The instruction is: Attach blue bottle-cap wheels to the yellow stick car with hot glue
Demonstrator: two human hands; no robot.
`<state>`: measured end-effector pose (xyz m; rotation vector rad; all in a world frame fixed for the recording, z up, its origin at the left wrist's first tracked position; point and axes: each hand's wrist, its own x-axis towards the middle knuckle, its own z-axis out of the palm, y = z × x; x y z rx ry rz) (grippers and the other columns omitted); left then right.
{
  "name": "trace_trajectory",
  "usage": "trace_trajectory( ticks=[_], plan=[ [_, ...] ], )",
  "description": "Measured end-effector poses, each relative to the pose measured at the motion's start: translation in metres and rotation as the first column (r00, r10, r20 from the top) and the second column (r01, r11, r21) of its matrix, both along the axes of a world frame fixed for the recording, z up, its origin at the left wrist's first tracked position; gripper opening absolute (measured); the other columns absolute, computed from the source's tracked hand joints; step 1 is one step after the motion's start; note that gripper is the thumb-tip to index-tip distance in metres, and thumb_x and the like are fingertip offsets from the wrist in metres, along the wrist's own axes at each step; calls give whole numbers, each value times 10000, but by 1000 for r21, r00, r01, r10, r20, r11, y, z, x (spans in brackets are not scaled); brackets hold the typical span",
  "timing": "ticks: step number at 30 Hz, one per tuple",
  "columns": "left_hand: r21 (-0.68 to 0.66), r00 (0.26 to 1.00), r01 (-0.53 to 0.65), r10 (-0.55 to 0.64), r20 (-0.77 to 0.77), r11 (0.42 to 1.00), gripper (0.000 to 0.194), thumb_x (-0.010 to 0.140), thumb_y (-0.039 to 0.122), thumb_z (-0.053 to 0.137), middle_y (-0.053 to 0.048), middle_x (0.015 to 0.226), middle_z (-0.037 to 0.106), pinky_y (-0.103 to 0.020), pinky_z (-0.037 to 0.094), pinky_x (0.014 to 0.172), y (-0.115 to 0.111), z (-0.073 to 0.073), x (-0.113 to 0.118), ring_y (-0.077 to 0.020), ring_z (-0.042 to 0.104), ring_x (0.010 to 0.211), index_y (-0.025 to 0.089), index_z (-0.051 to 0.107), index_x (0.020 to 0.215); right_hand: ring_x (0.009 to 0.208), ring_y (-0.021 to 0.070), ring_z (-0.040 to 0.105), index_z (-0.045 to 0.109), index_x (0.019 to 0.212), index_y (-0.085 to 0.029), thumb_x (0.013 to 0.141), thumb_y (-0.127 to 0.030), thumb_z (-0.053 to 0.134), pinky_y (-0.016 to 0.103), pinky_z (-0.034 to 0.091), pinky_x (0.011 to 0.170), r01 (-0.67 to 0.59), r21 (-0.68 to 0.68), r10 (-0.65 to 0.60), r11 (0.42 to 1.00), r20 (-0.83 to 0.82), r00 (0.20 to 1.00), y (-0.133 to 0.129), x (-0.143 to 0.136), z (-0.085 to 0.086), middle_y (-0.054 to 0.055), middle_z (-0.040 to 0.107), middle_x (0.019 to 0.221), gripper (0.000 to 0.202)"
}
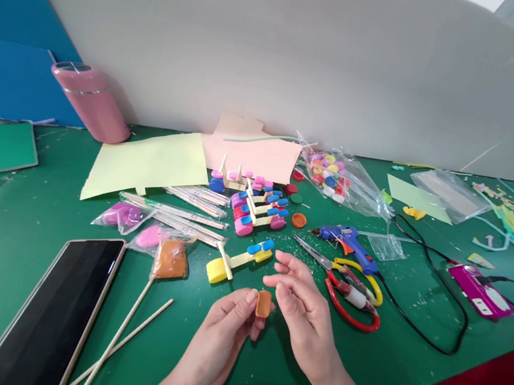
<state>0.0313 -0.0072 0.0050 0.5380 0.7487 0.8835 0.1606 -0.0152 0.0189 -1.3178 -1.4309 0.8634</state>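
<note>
Between the thumb and fingers of my left hand is a small orange cap-like piece, its pale hollow-looking face turned towards me. Whether it is a bottle cap or shaped clay I cannot tell. My right hand hovers just to the right, fingers apart and holding nothing. Just beyond my hands lies a yellow-and-blue assembly of caps and sticks. Several similar pink, blue and red assemblies stand close together behind it. A bag of orange clay rests to the left.
To the right lie red-and-yellow-handled scissors, a blue glue gun and its black cord, and a purple power bank. A phone and wooden sticks are at left. Behind are a cap-filled bag and a pink tumbler.
</note>
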Motion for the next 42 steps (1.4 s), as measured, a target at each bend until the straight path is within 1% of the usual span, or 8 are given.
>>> trace_trajectory(
  ticks=[7,17,19,24,27,31,37,42],
  plan=[
    [23,1000,5,-5,5,1000,236,816,290,532,0,594,504,-245,310,561,0,-4,0,-103,396,570,129,609,662,1097,209,496,653,839,-212,819,-222,545,363,414,946,7,44,-14,999,156,988,0,1,-1,65,490,1197,110],
    [-4,999,-23,23,41,1000,214,794,285,569,4,585,502,-236,315,551,1,-3,0,-100,397,571,132,616,652,1083,215,507,646,797,-213,810,-196,555,370,442,915,38,135,-67,990,221,973,1,-2,-2,69,515,1157,94],
    [-26,997,-32,34,69,999,200,785,282,582,5,586,504,-232,323,555,1,-3,0,-99,404,575,133,624,658,1076,214,512,654,828,-215,816,-202,549,364,454,901,25,121,-50,992,210,976,1,-2,-1,69,503,1192,107],
    [-103,990,-41,55,132,994,215,775,294,593,0,584,511,-243,358,587,1,-3,-1,-107,430,593,135,611,633,1105,221,496,620,1042,-237,853,-211,488,379,447,914,-41,102,24,994,169,985,-2,2,1,69,449,1285,232],
    [-108,984,-21,39,171,994,224,790,288,574,-3,588,516,-250,370,610,1,-3,-1,-106,436,599,131,609,634,1142,224,463,628,1030,-244,846,-201,496,375,422,937,-67,122,41,990,203,978,-4,5,3,56,419,1306,230],
    [-119,983,-15,36,181,993,192,779,271,586,-4,602,526,-244,371,610,1,-4,0,-97,431,596,121,631,668,1186,230,419,636,1000,-253,841,-208,500,370,400,942,-108,101,77,989,278,958,-4,7,7,46,395,1318,214],
    [-118,988,5,14,154,993,222,757,304,605,-3,575,517,-245,360,593,0,-2,0,-104,428,582,125,619,627,1199,235,406,640,976,-253,853,-237,483,375,396,943,-112,92,84,989,271,959,-1,8,11,46,402,1311,200],
    [-120,989,5,13,148,993,206,743,307,620,-4,584,515,-247,355,594,1,-2,0,-106,425,586,126,626,644,1197,243,411,648,976,-260,861,-271,476,386,403,933,-145,55,123,988,288,950,1,10,11,45,411,1312,207]
  ],
)
